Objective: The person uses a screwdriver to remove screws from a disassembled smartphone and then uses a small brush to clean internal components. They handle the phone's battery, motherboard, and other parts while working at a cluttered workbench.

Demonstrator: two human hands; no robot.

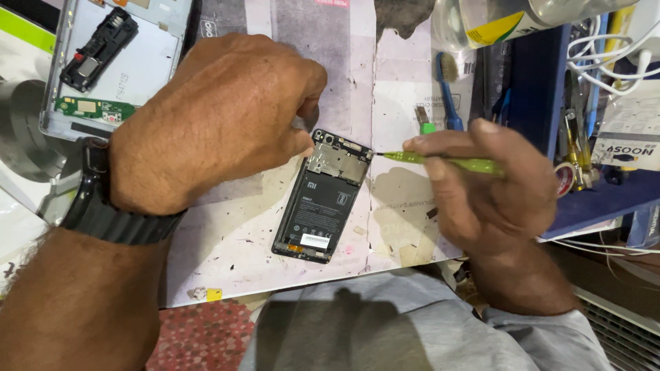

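Note:
An opened black phone (323,199) lies back-up on a stained white mat (234,240), its battery and metal shield showing. My left hand (213,117), with a dark watch on the wrist, pinches the phone's top left corner. My right hand (491,182) grips a thin green tool (440,160) whose tip touches the phone's top right corner.
A removed grey phone back cover (148,62) with small boards lies at the top left. A blue toothbrush (450,96) rests above the right hand. A blue rack (536,82) with tools, white cables and a tape roll stands at right. My grey-clad lap is below.

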